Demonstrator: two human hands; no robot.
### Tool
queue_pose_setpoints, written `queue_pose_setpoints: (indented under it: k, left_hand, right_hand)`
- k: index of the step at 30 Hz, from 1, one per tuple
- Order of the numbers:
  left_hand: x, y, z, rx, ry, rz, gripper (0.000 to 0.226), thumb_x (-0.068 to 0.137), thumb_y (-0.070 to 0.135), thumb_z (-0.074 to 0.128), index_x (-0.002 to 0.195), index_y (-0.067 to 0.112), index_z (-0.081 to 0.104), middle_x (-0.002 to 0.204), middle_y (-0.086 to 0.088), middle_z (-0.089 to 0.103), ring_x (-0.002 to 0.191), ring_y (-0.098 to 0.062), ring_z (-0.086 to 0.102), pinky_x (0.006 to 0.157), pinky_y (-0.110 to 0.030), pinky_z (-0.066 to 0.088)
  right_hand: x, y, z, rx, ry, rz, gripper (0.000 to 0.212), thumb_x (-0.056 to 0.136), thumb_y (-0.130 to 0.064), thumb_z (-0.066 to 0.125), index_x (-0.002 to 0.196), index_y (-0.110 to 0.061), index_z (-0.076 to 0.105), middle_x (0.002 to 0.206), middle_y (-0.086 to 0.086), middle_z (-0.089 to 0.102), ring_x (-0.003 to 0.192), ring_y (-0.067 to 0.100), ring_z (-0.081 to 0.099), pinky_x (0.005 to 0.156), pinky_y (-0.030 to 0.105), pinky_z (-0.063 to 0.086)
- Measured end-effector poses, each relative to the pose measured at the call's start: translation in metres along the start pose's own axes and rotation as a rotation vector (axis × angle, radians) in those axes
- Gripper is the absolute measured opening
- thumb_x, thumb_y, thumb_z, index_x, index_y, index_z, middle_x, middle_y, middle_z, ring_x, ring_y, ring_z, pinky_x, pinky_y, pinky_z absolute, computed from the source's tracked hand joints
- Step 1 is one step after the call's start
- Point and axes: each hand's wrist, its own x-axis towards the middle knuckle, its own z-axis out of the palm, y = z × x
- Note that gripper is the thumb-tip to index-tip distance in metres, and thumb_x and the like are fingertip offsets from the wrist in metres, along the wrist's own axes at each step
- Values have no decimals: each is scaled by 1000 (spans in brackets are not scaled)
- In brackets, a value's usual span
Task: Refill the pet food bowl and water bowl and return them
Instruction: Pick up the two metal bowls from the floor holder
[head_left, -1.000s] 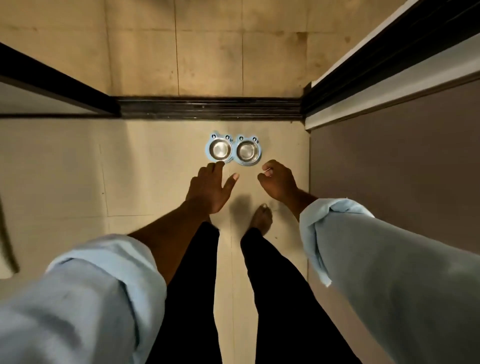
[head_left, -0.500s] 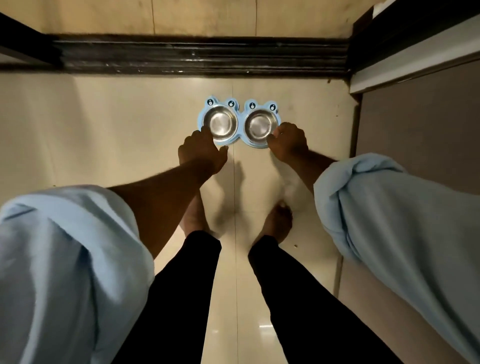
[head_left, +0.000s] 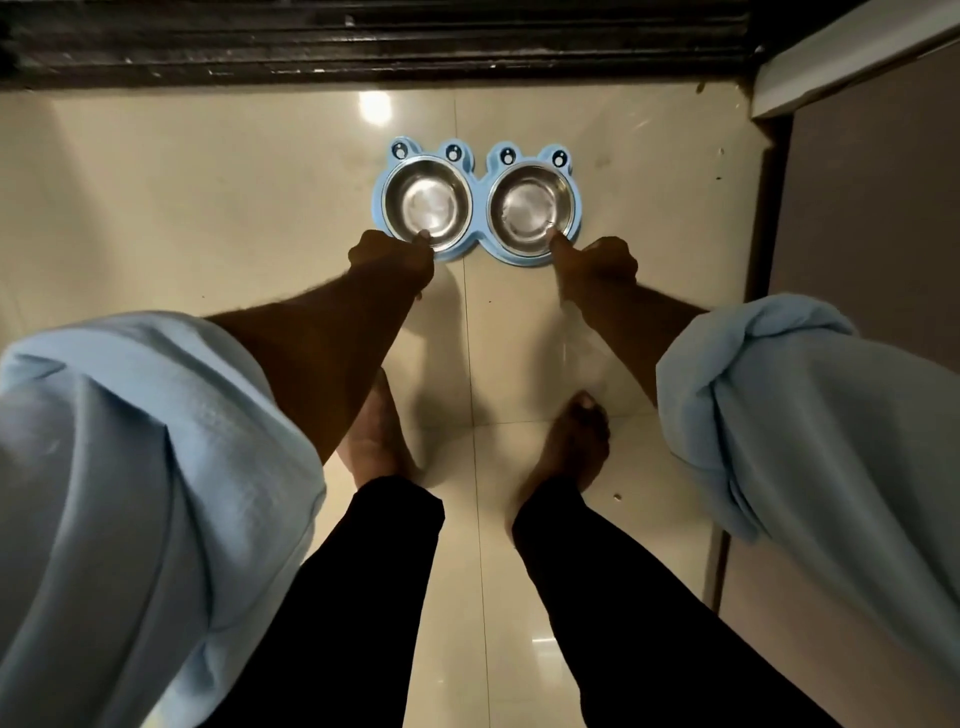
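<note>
- Two grips are now set: left hand (head_left: 392, 260) pinches the near rim of the left bowl (head_left: 428, 200), thumb inside, other fingers (head_left: 371, 248) curled outside. Right hand (head_left: 597, 262) does the same on the right bowl (head_left: 530, 205).
- Both bowls sit in the blue holder (head_left: 480, 218) on the floor (head_left: 208, 208), upper middle of frame, and look empty.
- Half a second back I saw the hands only at the holder's near edge; the camera has dropped closer since.
- My read: pickup is ready, refill not started.
</note>
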Motion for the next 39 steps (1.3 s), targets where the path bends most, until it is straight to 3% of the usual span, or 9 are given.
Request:
queue_pose_setpoints:
  k: [2, 8, 11, 15, 19, 23, 26, 33, 39]
  left_hand:
    - [5, 1, 0, -11, -20, -26, 44, 90, 53, 74, 94, 10, 63, 67, -2, 73, 60, -22, 78, 73, -36, 67]
    - [6, 6, -2, -136, -101, -97, 23, 97, 29, 69, 102, 7, 70, 66, -4, 78, 58, -22, 78, 67, -34, 66]
    - [-1, 4, -7, -153, -148, -117, 18, 90, 13, 70, 106, 4, 69, 80, -9, 78, 65, -28, 80, 77, -38, 66]
    - [-12, 10, -15, -128, -49, -139, 20, 84, 4, 71, 104, 3, 68, 91, -12, 78, 53, -30, 76, 58, -33, 63]
    - [-25, 17, -29, -83, -24, -118, 18, 88, 8, 64, 104, 3, 68, 88, -12, 79, 54, -28, 77, 48, -29, 52]
    - [-52, 36, -59, -24, -35, -82, 19, 83, 5, 70, 101, 2, 72, 83, -11, 80, 74, -32, 79, 78, -40, 66]
    - [-87, 58, -92, -15, -79, -35, 29, 86, 4, 71, 114, -4, 70, 105, -14, 78, 91, -35, 78, 87, -44, 65]
    - [-181, 130, -189, 27, 13, 0, 32, 82, 14, 68, 111, 1, 71, 104, -20, 76, 88, -37, 78, 81, -41, 65]
    - [-231, 198, -251, -73, -6, 79, 64, 64, 29, 60, 123, 4, 67, 108, -17, 78, 98, -37, 77, 85, -48, 65]
  right_hand:
    - [7, -1, 4, 25, 10, 13, 84, 58, -87, 63, 98, -14, 72, 80, 3, 77, 71, 23, 77, 75, 36, 65]
    - [-14, -23, -3, 32, -14, -1, 36, 91, -47, 67, 98, -11, 69, 63, -1, 74, 50, 12, 71, 47, 21, 48]
    - [-28, -28, -7, 88, -15, 26, 36, 90, -38, 64, 109, -7, 67, 69, 1, 74, 55, 19, 75, 57, 30, 62]
    - [-42, -34, -10, 189, -8, 34, 36, 91, -18, 60, 125, -5, 59, 83, 0, 62, 62, 29, 77, 66, 49, 67]
    - [-54, -39, -20, 161, -6, 9, 41, 95, -19, 63, 134, -9, 55, 114, 6, 63, 85, 34, 77, 60, 33, 62]
    - [-64, -46, -43, 221, 32, 12, 46, 75, -34, 60, 118, -17, 62, 112, 8, 72, 90, 39, 76, 80, 45, 65]
    - [-56, -42, -57, 273, 44, 25, 52, 66, -38, 57, 112, -15, 65, 108, 11, 74, 91, 40, 76, 84, 50, 64]
    - [-202, -149, -216, 370, 133, -57, 9, 94, -17, 65, 103, -18, 63, 102, 6, 66, 98, 31, 67, 83, 35, 54]
    - [-285, -210, -325, 345, 182, -177, 23, 95, -18, 64, 114, -9, 72, 118, 15, 73, 113, 38, 66, 92, 37, 51]
